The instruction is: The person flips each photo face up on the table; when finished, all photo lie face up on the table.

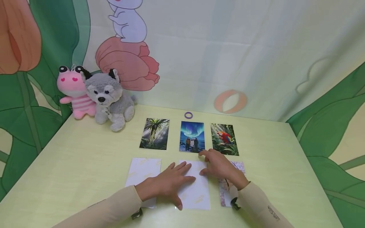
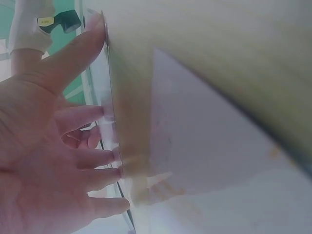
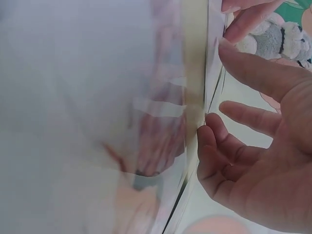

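Observation:
In the head view, a white card with faint gold marks lies in the middle of the front row. My left hand rests on its left side, fingers spread and thumb toward the near edge. At its upper right corner my right hand touches the card, its fingers loosely bent. Another white card lies to the left, partly under my left forearm. A pinkish photo card is half hidden beneath my right hand and wrist. The right wrist view shows bent fingertips at a card's edge.
Behind stand three picture cards: a palm tree card, an aurora card and a parrot card. A purple ring lies beyond them. A husky plush and a pink frog plush sit at the back left of the table.

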The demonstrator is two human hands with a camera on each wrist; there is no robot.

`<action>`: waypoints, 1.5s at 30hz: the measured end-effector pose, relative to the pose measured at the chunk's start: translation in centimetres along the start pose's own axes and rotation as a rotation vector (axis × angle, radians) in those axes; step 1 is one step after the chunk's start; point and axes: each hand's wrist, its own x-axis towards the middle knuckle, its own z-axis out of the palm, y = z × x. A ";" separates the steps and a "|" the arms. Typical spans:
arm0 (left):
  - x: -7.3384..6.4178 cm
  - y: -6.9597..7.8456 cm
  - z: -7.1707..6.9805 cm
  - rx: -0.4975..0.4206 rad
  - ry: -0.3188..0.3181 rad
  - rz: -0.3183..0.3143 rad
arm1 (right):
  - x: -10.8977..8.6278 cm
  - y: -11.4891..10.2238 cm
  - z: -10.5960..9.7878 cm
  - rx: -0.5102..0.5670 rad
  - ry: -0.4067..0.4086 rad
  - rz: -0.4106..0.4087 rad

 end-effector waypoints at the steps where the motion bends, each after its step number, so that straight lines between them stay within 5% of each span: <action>1: 0.0 0.1 -0.1 -0.001 -0.002 -0.001 | 0.1 0.0 -0.1 0.010 0.004 0.009; 21: 0.0 0.2 0.1 0.026 0.004 -0.022 | 0.1 1.3 -0.3 0.366 0.128 0.007; 32: 0.1 0.0 0.2 0.016 -0.001 -0.019 | -0.2 2.1 -0.2 0.571 -0.069 0.060; 45: 0.1 0.0 0.2 0.019 -0.010 -0.024 | -0.3 2.3 0.1 0.583 -0.150 -0.013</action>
